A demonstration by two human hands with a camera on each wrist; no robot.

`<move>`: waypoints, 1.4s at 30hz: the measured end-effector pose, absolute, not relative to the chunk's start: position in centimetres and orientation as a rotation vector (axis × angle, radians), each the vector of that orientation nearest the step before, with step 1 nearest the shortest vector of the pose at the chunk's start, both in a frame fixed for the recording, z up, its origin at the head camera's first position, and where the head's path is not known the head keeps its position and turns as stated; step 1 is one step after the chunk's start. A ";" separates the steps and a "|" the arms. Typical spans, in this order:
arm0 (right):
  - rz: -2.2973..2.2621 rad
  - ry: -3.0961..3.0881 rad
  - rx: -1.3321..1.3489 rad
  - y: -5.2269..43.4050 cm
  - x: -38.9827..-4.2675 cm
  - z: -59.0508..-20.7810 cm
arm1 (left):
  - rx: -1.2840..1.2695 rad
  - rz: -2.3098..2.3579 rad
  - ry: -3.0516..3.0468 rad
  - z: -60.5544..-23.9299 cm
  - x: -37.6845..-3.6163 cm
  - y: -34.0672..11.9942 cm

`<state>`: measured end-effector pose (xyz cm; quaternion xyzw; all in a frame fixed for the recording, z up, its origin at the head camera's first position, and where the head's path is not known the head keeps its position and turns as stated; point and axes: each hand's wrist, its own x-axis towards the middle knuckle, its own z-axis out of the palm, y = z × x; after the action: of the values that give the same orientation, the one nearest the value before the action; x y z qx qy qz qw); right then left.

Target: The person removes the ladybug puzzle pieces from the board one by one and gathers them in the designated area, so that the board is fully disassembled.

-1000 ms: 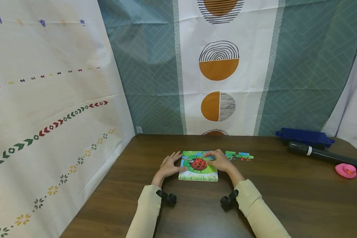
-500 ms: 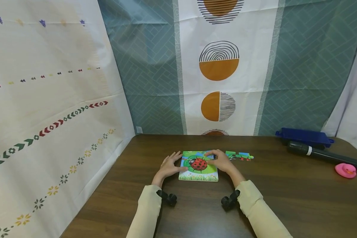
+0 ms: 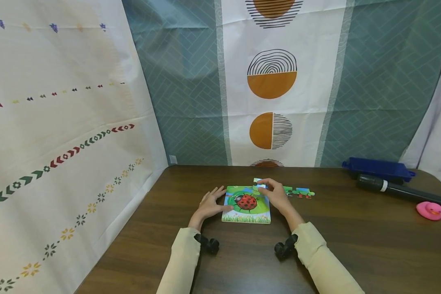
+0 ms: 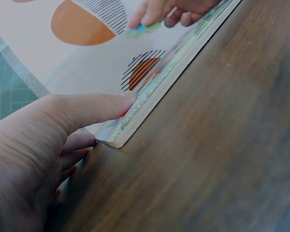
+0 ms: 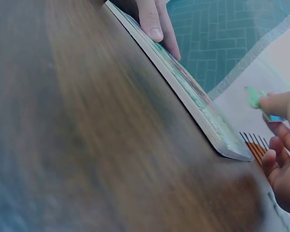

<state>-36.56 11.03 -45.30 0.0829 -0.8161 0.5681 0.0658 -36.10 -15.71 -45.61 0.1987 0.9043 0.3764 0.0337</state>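
A square ladybug jigsaw puzzle (image 3: 246,212) lies flat on the table, its printed side up. My left hand (image 3: 208,206) rests along its left side, thumb pressing on the picture near the edge and fingers spread straight beyond it. In the left wrist view that thumb (image 4: 104,107) lies on top near the puzzle's corner. Above the puzzle's upper right corner, my right hand (image 3: 275,197) pinches a puzzle piece (image 3: 257,180) between thumb and fingers. The right wrist view shows this green and blue piece (image 5: 253,98) raised over the puzzle.
Loose puzzle pieces (image 3: 303,192) lie just right of my right hand. Farther right on the brown table (image 3: 242,257) are a blue tray-like object (image 3: 376,168), a long black stick (image 3: 415,194) with a white band and a pink rubber duck (image 3: 429,210). Patterned cloths hang behind and at the left.
My right hand has lifted the puzzle piece from the puzzle's upper right area and tilted it up. The left hand has stayed in place.
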 end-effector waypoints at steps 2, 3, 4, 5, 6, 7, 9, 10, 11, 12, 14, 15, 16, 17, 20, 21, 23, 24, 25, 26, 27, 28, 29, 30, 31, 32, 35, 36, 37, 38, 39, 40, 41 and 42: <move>1.731 -2.419 0.258 10.9 -36.6 -45.0 | 0.615 1.158 2.785 -45.5 -36.2 -15.8; 1.743 -2.395 0.264 10.8 -36.6 -44.8 | 0.614 1.158 2.786 -45.5 -36.2 -15.9; 1.752 -2.381 0.268 10.8 -36.6 -44.7 | 0.612 1.162 2.786 -45.5 -36.2 -15.9; 1.753 -2.369 0.268 10.9 -36.7 -44.6 | 0.612 1.165 2.786 -45.5 -36.3 -16.0; 1.760 -2.361 0.262 11.0 -36.8 -44.5 | 0.612 1.164 2.790 -45.5 -36.3 -16.0; 1.770 -2.357 0.249 11.2 -36.8 -44.5 | 0.615 1.163 2.790 -45.6 -36.3 -16.0; 1.790 -2.353 0.217 11.7 -37.1 -44.5 | 0.615 1.152 2.788 -45.7 -36.3 -16.0; 1.790 -2.360 0.201 12.0 -37.1 -44.5 | 0.620 1.146 2.788 -45.8 -36.3 -15.9; 1.787 -2.367 0.185 12.4 -37.2 -44.4 | 0.622 1.139 2.788 -45.8 -36.3 -15.9; 1.784 -2.372 0.175 12.8 -37.3 -44.3 | 0.622 1.135 2.787 -45.9 -36.2 -15.9; 1.759 -2.376 0.175 13.8 -37.3 -44.0 | 0.617 1.132 2.784 -46.0 -36.1 -15.7; 1.739 -2.379 0.177 14.4 -37.3 -43.7 | 0.613 1.132 2.787 -46.0 -36.1 -15.7; 1.712 -2.384 0.176 15.0 -37.2 -43.4 | 0.611 1.138 2.788 -46.0 -36.1 -15.6; 1.683 -2.385 0.173 15.7 -37.3 -43.1 | 0.608 1.142 2.790 -46.0 -36.1 -15.6; 1.597 -2.406 0.156 18.0 -37.1 -42.6 | 0.608 1.139 2.797 -45.9 -36.1 -15.5; 1.566 -2.422 0.145 18.9 -37.0 -42.5 | 0.608 1.140 2.798 -45.9 -36.1 -15.6; 1.532 -2.454 0.130 20.7 -36.7 -42.5 | 0.606 1.152 2.800 -45.8 -36.1 -15.6; 1.529 -2.469 0.123 21.7 -36.4 -42.6 | 0.607 1.153 2.801 -45.8 -36.0 -15.6; 1.527 -2.484 0.107 22.7 -36.2 -42.7 | 0.607 1.152 2.799 -45.8 -36.0 -15.6; 1.515 -2.504 0.094 23.7 -35.9 -42.8 | 0.608 1.153 2.796 -45.8 -36.0 -15.6; 1.514 -2.512 0.077 24.7 -35.7 -42.9 | 0.609 1.151 2.792 -45.8 -35.9 -15.5; 1.509 -2.520 0.061 25.7 -35.4 -43.1 | 0.610 1.149 2.787 -45.9 -35.9 -15.5; 1.509 -2.524 0.044 26.6 -35.2 -43.2 | 0.610 1.141 2.785 -45.9 -35.9 -15.4; 1.503 -2.531 0.034 27.5 -34.9 -43.4 | 0.610 1.132 2.785 -46.0 -35.9 -15.4; 1.496 -2.536 0.026 28.2 -34.7 -43.5 | 0.608 1.130 2.784 -46.1 -35.9 -15.4; 1.494 -2.536 0.026 28.9 -34.6 -43.6 | 0.609 1.133 2.787 -46.1 -35.9 -15.3; 1.494 -2.558 0.028 30.4 -34.1 -43.7 | 0.609 1.144 2.794 -46.1 -36.0 -15.3; 1.490 -2.571 0.030 30.8 -34.1 -43.7 | 0.611 1.150 2.793 -46.1 -36.1 -15.4; 1.484 -2.590 0.031 31.1 -34.0 -43.8 | 0.614 1.152 2.792 -46.0 -36.1 -15.4; 1.477 -2.616 0.031 31.4 -33.9 -43.8 | 0.613 1.155 2.789 -45.9 -36.1 -15.4; 1.466 -2.641 0.033 31.6 -33.9 -43.9 | 0.611 1.154 2.787 -45.9 -36.1 -15.4; 1.460 -2.665 0.033 31.7 -33.9 -44.0 | 0.610 1.154 2.785 -45.8 -36.1 -15.5; 1.450 -2.688 0.035 31.8 -33.9 -44.2 | 0.608 1.153 2.785 -45.8 -36.1 -15.6; 1.439 -2.711 0.040 31.9 -33.9 -44.3 | 0.607 1.152 2.787 -45.8 -36.1 -15.6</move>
<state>-33.87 31.87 -44.28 0.0129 -0.8826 0.4684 0.0363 -36.10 -15.62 -45.77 0.1971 0.9055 0.3744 0.0329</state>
